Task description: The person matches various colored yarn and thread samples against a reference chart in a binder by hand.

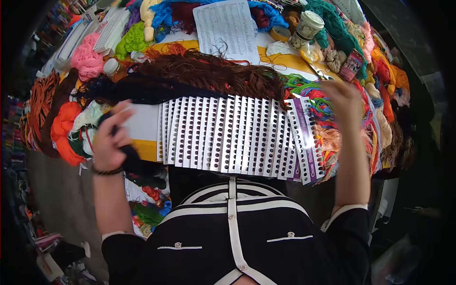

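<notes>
A row of overlapping white cards with punched holes lies along the table's near edge, and its rightmost card has a purple strip. At the left end of the row is my left hand, its fingers partly curled around a dark navy bundle of thread that hangs below the palm. Long navy strands and brown strands lie across the tops of the cards. My right hand is raised over the right side, near the scissors; motion smears its fingers.
Heaps of coloured yarn surround the work, including pink, orange and teal skeins. A printed sheet lies at the back. Right of it stand a lidded paper cup and a tape roll.
</notes>
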The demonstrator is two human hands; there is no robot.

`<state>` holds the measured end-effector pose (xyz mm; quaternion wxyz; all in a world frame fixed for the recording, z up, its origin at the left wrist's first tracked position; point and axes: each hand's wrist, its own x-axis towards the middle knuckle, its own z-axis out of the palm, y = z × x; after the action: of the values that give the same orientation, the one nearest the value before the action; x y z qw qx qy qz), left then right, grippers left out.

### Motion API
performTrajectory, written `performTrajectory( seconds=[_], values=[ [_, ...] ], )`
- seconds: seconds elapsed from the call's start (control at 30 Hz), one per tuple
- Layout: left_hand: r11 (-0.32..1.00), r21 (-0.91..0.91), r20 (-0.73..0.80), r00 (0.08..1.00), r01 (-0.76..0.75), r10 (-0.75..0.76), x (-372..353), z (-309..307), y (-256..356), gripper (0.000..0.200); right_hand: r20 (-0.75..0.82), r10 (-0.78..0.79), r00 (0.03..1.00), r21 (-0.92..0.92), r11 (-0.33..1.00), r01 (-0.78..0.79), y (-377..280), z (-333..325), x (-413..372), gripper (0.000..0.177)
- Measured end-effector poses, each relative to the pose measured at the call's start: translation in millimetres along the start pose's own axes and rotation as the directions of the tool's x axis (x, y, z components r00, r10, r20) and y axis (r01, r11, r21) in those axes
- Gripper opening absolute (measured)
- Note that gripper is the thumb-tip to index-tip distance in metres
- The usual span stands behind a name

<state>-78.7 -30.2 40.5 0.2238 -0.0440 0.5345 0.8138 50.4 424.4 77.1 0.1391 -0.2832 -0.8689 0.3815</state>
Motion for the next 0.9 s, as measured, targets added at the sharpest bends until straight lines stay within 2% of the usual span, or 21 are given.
performTrajectory(
  seconds=[0.03,0.07,0.13,0.17,0.2,0.23,0.27,0.3,0.37,0.43,0.5,0.53,0.63,0.7,0.73,0.8,0.83,0.87,0.9],
  values=[
    [0.994,0.036,0.117,0.987,0.106,-0.109,16.6,33.5,-12.9,0.040,0.224,-0.086,0.971,0.051,0.996,0.077,8.8,33.9,5.7,0.023],
    [0.981,0.021,0.225,0.955,0.194,-0.193,33.4,56.8,-28.8,0.040,0.389,-0.064,0.919,0.171,0.985,-0.003,17.1,69.0,7.1,0.024],
    [0.936,0.023,0.284,0.895,0.353,-0.344,64.7,93.5,-57.2,0.037,0.455,-0.191,0.870,0.102,0.982,0.161,12.0,117.0,4.3,0.023],
    [0.922,0.075,0.315,0.868,0.381,-0.384,80.8,105.7,-72.8,0.038,0.476,-0.240,0.846,0.070,0.969,0.235,10.1,133.5,4.6,0.023],
    [0.908,0.123,0.251,0.873,0.400,-0.419,88.6,121.6,-82.8,0.036,0.501,-0.206,0.841,0.073,0.978,0.196,8.6,145.2,7.2,0.022],
    [0.897,0.230,0.250,0.868,0.378,-0.430,99.8,129.1,-92.9,0.035,0.525,-0.172,0.833,0.074,0.985,0.156,9.0,155.1,11.5,0.022],
    [0.875,0.273,0.198,0.867,0.399,-0.457,105.9,136.6,-102.1,0.035,0.550,-0.052,0.833,0.103,0.995,-0.006,14.8,165.4,16.4,0.023],
    [0.851,0.315,0.144,0.865,0.421,-0.481,110.6,143.0,-109.7,0.035,0.551,-0.049,0.833,0.101,0.995,-0.008,18.4,169.9,20.0,0.023],
    [0.856,0.363,0.114,0.894,0.369,-0.434,114.5,148.9,-121.6,0.032,0.619,0.037,0.784,0.189,0.962,-0.195,23.0,175.3,26.3,0.023],
    [0.886,0.323,0.107,0.917,0.333,-0.384,117.1,155.2,-129.6,0.027,0.629,0.055,0.775,0.191,0.956,-0.222,20.2,172.2,29.1,0.023],
    [0.884,0.437,0.200,0.940,0.168,-0.278,125.0,153.2,-145.6,0.026,0.660,0.093,0.746,0.205,0.933,-0.297,19.4,170.1,30.5,0.022],
    [0.876,0.469,0.166,0.962,0.117,-0.218,126.7,155.5,-151.9,0.027,0.661,0.097,0.744,0.201,0.932,-0.300,20.0,170.4,30.8,0.022],
    [0.834,0.547,0.148,0.972,0.073,-0.183,127.6,156.2,-156.2,0.027,0.660,0.105,0.744,0.221,0.919,-0.326,21.9,173.6,32.1,0.023],
    [0.808,0.586,0.149,0.973,0.058,-0.178,125.8,158.7,-155.0,0.027,0.657,0.032,0.754,0.156,0.972,-0.177,24.6,178.3,31.4,0.022],
    [0.783,0.621,0.149,0.975,0.039,-0.168,125.1,158.8,-154.7,0.026,0.658,0.034,0.752,0.155,0.971,-0.180,23.9,178.1,30.4,0.022],
    [0.732,0.681,0.177,0.968,0.009,-0.177,128.2,156.4,-154.2,0.027,0.630,-0.032,0.776,0.067,0.998,-0.013,19.4,175.5,27.3,0.020],
    [0.676,0.736,0.207,0.960,-0.026,-0.188,129.3,155.1,-152.7,0.027,0.631,-0.033,0.775,0.068,0.998,-0.013,19.7,174.9,25.6,0.020],
    [0.676,0.737,0.207,0.960,-0.026,-0.188,128.5,153.3,-150.5,0.027,0.617,-0.007,0.787,0.136,0.986,-0.098,21.1,173.2,24.0,0.017],
    [0.633,0.767,0.222,0.970,-0.110,-0.100,125.3,152.5,-145.6,0.026,0.604,0.023,0.796,0.204,0.962,-0.183,22.5,171.9,23.2,0.014]
  ],
)
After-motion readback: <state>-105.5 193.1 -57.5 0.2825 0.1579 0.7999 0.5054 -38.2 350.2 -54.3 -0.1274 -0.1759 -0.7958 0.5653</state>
